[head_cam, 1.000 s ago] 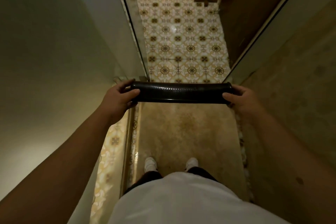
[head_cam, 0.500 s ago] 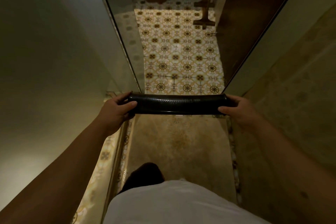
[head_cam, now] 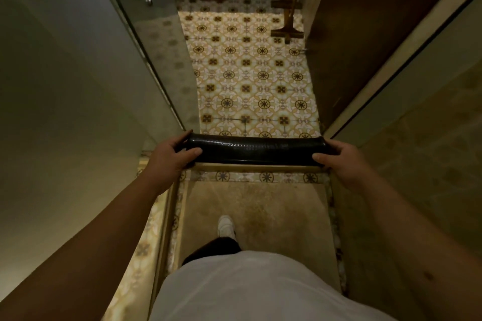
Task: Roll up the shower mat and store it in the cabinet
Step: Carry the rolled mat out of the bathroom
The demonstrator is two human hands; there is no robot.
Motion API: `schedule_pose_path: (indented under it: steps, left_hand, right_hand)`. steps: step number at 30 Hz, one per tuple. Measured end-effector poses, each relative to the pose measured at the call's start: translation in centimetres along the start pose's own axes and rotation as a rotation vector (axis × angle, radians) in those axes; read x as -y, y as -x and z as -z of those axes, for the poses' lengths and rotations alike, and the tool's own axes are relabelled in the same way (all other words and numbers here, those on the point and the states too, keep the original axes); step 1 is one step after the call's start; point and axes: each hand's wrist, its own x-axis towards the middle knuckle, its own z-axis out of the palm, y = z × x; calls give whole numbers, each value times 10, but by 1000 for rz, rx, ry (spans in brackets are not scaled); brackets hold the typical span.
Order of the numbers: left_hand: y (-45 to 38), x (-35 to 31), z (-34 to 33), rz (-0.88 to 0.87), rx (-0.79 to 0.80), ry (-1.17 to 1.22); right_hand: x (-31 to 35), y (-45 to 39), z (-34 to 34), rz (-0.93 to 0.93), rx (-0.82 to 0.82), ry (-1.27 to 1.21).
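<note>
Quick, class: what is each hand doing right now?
Left hand: closed, holding the left end of the rolled mat.
Right hand: closed, holding the mat's right end.

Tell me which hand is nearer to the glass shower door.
Left. The left hand grips the rolled mat at the end close beside the glass door; the right hand grips the opposite end, across the doorway, by the right wall.

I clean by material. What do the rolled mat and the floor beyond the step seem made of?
Mat: probably rubber or vinyl, black and glossy, with a dimpled texture catching highlights. Floor: likely glazed ceramic tile, with a repeating printed pattern, grout lines and a slight sheen.
</note>
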Motion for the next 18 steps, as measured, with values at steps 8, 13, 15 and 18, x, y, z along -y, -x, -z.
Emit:
schedule_pose_path:
  steps: [8, 13, 15, 18]
  left_hand:
    - [-93, -41, 12, -19, 22, -29]
    - [-146, -53, 9, 12, 14, -19]
    - [-170, -59, 5, 15, 24, -18]
    - [-212, -68, -7, 31, 18, -4]
  right_hand:
    - [45, -77, -12, -3, -42, 61]
    - [67, -124, -7, -3, -28, 88]
    - [75, -149, -2, 1, -14, 88]
    - [87, -194, 10, 10, 25, 86]
